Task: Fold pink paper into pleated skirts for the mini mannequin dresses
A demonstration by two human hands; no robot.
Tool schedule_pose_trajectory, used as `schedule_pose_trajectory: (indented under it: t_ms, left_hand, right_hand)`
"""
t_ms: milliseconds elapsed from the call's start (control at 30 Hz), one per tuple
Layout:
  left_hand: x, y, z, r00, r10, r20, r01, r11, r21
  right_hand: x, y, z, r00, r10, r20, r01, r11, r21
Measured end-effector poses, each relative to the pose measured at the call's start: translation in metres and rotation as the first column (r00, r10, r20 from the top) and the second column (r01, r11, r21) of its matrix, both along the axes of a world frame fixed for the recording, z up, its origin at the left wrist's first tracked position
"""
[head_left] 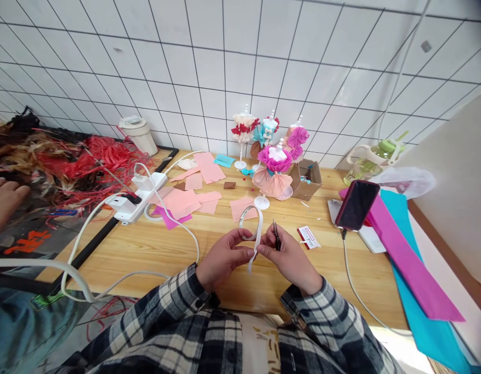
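Observation:
A white ribbon strip (255,228), curled into a loop, is pinched between both my hands above the wooden table (166,249). My left hand (225,257) grips its lower part with thumb and fingers closed. My right hand (289,254) pinches the same strip and also holds dark small scissors or tweezers (276,236) upright against the palm. Just beyond my hands lie pink paper pieces (186,200). Further back stand several small doll mannequins in paper dresses (274,169).
A white power strip (137,200) with white cables lies at left. A phone (357,204) leans on a stand at right, beside magenta (404,249) and teal paper sheets. A small cardboard box (307,179), a glass pitcher (367,161) and another person's hand (2,200) at far left.

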State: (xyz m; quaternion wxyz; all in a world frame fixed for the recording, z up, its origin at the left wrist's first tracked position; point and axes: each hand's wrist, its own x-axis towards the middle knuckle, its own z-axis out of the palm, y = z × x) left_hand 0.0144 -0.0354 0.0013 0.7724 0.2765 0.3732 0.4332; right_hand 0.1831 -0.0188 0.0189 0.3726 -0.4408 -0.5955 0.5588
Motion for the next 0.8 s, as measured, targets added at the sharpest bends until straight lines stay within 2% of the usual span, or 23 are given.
schedule_pose_trajectory:
  t_ms: [67,133,200,267,367,433,567,600,633,733,800]
  left_hand:
    - [0.000,0.001,-0.001,1.000,-0.012,-0.029,0.012,1.000,-0.002]
    - [0.000,0.002,-0.001,1.000,0.025,-0.009,-0.025,1.000,-0.014]
    - [0.001,0.006,-0.001,0.989,0.143,0.047,-0.141,0.989,-0.053]
    - [0.003,0.011,0.001,0.952,0.291,0.095,-0.282,0.954,-0.102]
    - [0.008,0.019,0.007,0.892,0.431,0.139,-0.416,0.901,-0.127]
    - [0.011,0.021,0.012,0.872,0.461,0.164,-0.443,0.886,-0.137]
    - [0.017,0.020,0.020,0.844,0.500,0.193,-0.468,0.863,-0.190]
    - [0.017,0.020,0.022,0.839,0.506,0.199,-0.468,0.859,-0.207]
    - [0.017,0.019,0.023,0.836,0.509,0.205,-0.466,0.856,-0.225]
    - [0.014,0.017,0.024,0.831,0.514,0.211,-0.458,0.849,-0.263]
    - [0.011,0.016,0.023,0.832,0.516,0.205,-0.460,0.848,-0.264]
  right_hand:
    - [0.001,0.001,-0.001,1.000,0.014,0.012,-0.014,1.000,0.010]
    - [0.002,0.003,-0.003,1.000,-0.014,0.022,0.013,1.000,0.025]
    - [0.001,0.002,-0.005,0.991,-0.118,0.070,0.111,0.990,0.089]
    - [-0.002,-0.001,-0.010,0.961,-0.243,0.132,0.214,0.956,0.201]
    - [-0.007,-0.011,-0.019,0.929,-0.315,0.192,0.231,0.902,0.363]
    - [-0.009,-0.019,-0.024,0.913,-0.347,0.212,0.208,0.846,0.491]
    - [-0.007,-0.025,-0.029,0.875,-0.450,0.180,0.188,0.658,0.729]
    - [-0.005,-0.023,-0.030,0.860,-0.469,0.200,0.178,0.645,0.743]
    - [-0.003,-0.020,-0.033,0.835,-0.491,0.248,0.171,0.660,0.732]
    - [0.006,-0.006,-0.049,0.703,-0.525,0.479,0.157,0.772,0.616]
    - [0.011,0.004,-0.063,0.623,-0.529,0.577,0.121,0.794,0.596]
